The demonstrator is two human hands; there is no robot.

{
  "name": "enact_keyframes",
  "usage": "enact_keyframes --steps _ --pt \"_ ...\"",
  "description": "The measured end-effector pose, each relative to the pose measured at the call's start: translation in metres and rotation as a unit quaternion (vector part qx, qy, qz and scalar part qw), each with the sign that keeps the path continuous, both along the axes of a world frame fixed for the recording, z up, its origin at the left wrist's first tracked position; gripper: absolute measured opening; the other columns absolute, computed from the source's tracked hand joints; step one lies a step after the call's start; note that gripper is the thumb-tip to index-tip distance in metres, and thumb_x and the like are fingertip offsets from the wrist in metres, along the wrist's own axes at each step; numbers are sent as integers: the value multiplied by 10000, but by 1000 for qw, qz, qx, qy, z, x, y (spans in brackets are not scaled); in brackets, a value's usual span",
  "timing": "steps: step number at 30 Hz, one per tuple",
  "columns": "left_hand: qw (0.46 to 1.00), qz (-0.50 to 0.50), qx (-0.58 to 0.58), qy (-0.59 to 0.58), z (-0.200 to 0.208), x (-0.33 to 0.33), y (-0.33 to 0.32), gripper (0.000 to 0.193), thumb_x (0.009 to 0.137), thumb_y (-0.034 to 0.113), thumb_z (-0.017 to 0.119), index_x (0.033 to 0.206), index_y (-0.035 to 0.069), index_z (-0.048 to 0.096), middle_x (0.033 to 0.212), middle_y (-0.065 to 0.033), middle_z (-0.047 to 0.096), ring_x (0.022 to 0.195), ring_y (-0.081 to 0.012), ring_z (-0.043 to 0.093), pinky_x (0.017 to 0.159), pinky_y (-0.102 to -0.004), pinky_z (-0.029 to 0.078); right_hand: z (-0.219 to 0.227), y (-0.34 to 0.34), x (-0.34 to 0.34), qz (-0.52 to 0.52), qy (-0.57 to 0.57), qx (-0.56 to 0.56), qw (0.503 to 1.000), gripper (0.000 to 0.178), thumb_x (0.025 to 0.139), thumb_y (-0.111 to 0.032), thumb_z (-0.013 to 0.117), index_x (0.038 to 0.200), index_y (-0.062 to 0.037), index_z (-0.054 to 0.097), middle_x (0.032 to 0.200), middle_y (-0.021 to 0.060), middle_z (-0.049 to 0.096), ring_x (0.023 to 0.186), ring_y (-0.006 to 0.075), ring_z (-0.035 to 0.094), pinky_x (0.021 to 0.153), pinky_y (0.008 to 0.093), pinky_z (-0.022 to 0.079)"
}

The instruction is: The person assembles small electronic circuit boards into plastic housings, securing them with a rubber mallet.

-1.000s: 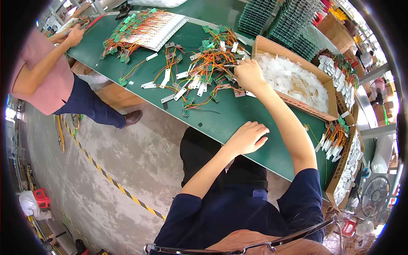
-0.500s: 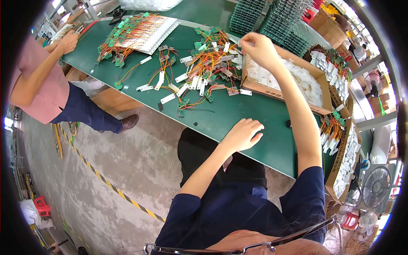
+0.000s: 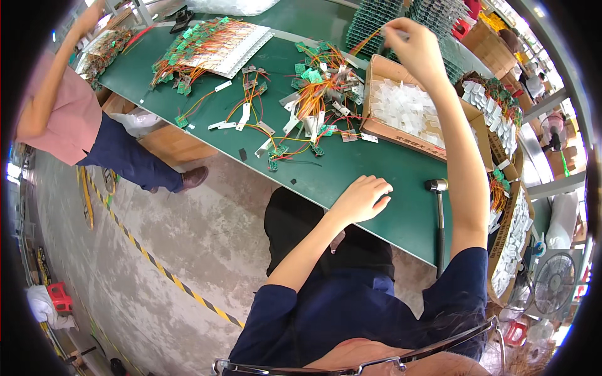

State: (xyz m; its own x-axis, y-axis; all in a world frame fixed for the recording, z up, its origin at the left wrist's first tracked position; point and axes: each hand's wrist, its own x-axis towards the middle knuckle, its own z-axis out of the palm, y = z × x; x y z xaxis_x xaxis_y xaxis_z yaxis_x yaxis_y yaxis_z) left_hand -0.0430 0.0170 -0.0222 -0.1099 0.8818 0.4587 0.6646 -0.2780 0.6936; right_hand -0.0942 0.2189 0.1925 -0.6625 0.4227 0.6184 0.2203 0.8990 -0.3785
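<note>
My right hand (image 3: pixel 414 51) is raised beyond the far left corner of a cardboard box (image 3: pixel 407 143). Its fingers are pinched on red and yellow wires (image 3: pixel 365 42), which stretch down leftward toward a tangled pile of wired circuit boards (image 3: pixel 316 88). What hangs at the wires' lower end blends into the pile. White strips and small green boards stick out of that heap. My left hand (image 3: pixel 362 199) rests on the green table (image 3: pixel 301 200) near its front edge, thumb apart from the fingers, holding nothing. Translucent white pieces (image 3: pixel 407 109) fill the box.
A hammer (image 3: pixel 440 216) lies right of my left hand. Wired boards lie over a white stack (image 3: pixel 232 53) at the far left. Racks of boards (image 3: pixel 376 22) stand behind the box; more boxes (image 3: pixel 511 238) line the right. A co-worker (image 3: pixel 59 103) stands at left.
My right hand has moved up and to the right, drawing wires away from the pile, which has shifted. The hammer has come into sight beside my arm. The co-worker's arm has risen.
</note>
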Motion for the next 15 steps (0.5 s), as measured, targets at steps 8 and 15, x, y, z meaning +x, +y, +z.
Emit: enact_keyframes --steps 8,15 --pt "1000 -2 13 -8 -3 0 2 132 885 157 627 989 78 610 935 -49 637 886 -251 593 824 -370 452 13 15 10 35 -29 45 998 271 904 -256 614 1054 -43 686 844 87 715 780 145 683 743 289 515" --pt "1000 0 11 -7 -3 0 4 127 884 156 628 987 81 616 926 -45 638 881 -248 594 823 -367 452 41 28 21 75 18 -19 997 259 924 -277 599 1034 -64 695 785 -12 697 757 45 613 697 207 465"
